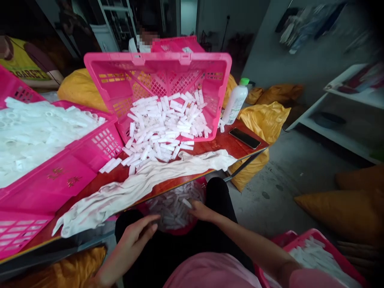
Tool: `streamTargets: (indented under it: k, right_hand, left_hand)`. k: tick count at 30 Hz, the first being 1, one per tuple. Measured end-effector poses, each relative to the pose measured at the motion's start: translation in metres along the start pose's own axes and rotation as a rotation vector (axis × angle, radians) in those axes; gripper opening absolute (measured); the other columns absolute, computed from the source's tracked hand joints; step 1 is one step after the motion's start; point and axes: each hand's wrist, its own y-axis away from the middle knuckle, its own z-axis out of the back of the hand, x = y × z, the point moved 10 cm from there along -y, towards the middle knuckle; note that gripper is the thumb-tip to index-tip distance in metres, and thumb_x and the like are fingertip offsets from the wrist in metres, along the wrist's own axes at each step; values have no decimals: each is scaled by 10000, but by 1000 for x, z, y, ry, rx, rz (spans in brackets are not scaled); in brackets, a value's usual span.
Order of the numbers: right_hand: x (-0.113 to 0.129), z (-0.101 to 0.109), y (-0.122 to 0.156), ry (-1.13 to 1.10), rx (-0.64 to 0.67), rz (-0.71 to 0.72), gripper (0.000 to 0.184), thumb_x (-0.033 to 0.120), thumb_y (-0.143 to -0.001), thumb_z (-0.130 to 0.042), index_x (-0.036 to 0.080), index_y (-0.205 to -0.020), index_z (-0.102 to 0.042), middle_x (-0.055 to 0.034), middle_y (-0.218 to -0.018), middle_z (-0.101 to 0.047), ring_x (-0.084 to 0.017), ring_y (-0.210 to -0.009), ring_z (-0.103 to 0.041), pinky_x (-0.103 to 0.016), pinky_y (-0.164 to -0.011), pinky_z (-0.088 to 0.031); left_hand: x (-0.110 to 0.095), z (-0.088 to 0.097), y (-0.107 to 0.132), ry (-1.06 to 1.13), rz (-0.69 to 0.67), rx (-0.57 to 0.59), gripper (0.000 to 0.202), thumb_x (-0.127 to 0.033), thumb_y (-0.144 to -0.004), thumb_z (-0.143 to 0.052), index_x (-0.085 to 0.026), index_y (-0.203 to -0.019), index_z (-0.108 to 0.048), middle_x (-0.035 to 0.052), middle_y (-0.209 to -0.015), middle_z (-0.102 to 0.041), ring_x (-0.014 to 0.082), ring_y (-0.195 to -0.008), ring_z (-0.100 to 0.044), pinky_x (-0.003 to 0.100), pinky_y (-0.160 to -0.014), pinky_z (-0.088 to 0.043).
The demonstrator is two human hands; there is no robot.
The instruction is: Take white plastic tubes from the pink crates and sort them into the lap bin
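The left hand (pixel 136 236) hovers empty, fingers loosely curled, just above the dark trousers (pixel 177 256), while the right hand (pixel 204 211) reaches past the rim of a round pink basin (pixel 201 188), its fingertips (pixel 192 204) at a white plastic tube (pixel 186 203), the grip unclear. The basin, heaped with more tubes (pixel 171 210), sits in the lap, tucked tightly under the near edge of a red-brown table (pixel 210 146), with a white cloth (pixel 120 200) draped along that edge and a tilted pink crate (pixel 159 68) beyond.
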Motion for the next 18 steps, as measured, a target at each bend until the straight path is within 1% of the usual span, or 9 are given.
streamTargets:
  k: [3,6,7,8,10,12,14,16,18]
  right_hand:
    - [11,34,-2,50,-33,45,301,242,-794,-690,119,-1067,-657,-72,-878,-690,-227,-840,-647,-319,-753,-520]
    - [67,88,-8,74,-60,266,209,318,-917,-574,154,-992,-681,-53,-845,-700,-195,-796,-657,-307,-766,-523]
    - [87,113,-12,106,-130,354,231,309,-963,-500,163,-1004,-674,-59,-884,-704,-189,-815,-659,-311,-786,-521]
    - [104,142,-17,169,-262,417,248,294,-985,-457,163,-1047,-658,-79,-962,-703,-197,-878,-658,-329,-828,-514]
    - [119,187,-35,413,-518,394,251,279,-981,-469,131,-1113,-624,-150,-1091,-671,-248,-1027,-629,-388,-920,-478]
    - [112,205,-68,711,-610,235,280,291,-952,-531,79,-1118,-606,-214,-1084,-653,-309,-1052,-620,-435,-928,-461]
    - [98,206,-97,902,-606,127,289,294,-952,-529,69,-1123,-594,-221,-1060,-654,-326,-1022,-635,-440,-885,-470]
    - [86,200,-112,990,-589,109,271,279,-962,-503,81,-1123,-594,-209,-1060,-656,-323,-1017,-641,-427,-857,-476]
    - [79,197,-111,1008,-568,141,242,247,-963,-481,96,-1096,-615,-196,-1059,-657,-315,-1016,-640,-412,-844,-477]
  left_hand:
    - [15,-3,6,-35,-6,55,297,-411,-929,-553,-285,-1154,-700,54,-969,-749,212,-840,-703,286,-756,-577]
    - [15,9,11,-102,-30,-13,299,-400,-931,-557,-312,-1190,-676,58,-1119,-726,234,-1008,-688,326,-890,-555]
    - [8,16,12,-123,-39,-37,298,-396,-932,-558,-324,-1198,-671,52,-1148,-718,234,-1045,-678,334,-922,-543]
    - [-1,23,12,-143,-48,-56,293,-391,-934,-558,-334,-1200,-669,45,-1164,-714,231,-1068,-670,338,-943,-533]
    - [-26,46,8,-177,-72,-90,274,-378,-947,-546,-336,-1185,-676,34,-1154,-718,215,-1069,-669,329,-950,-527]
    - [-54,88,1,-203,-108,-177,257,-361,-960,-527,-303,-1150,-690,39,-1115,-726,201,-1034,-676,311,-919,-532]
    - [-74,153,-4,-245,-144,-357,243,-343,-956,-527,-249,-1101,-698,58,-1071,-725,196,-982,-680,296,-863,-539]
    - [-81,227,-5,-372,-140,-567,232,-317,-937,-528,-199,-1047,-694,74,-1012,-715,198,-906,-678,289,-793,-540]
    - [-71,293,-9,-646,-20,-714,251,-232,-920,-467,-154,-1028,-679,90,-970,-684,196,-853,-660,294,-778,-528]
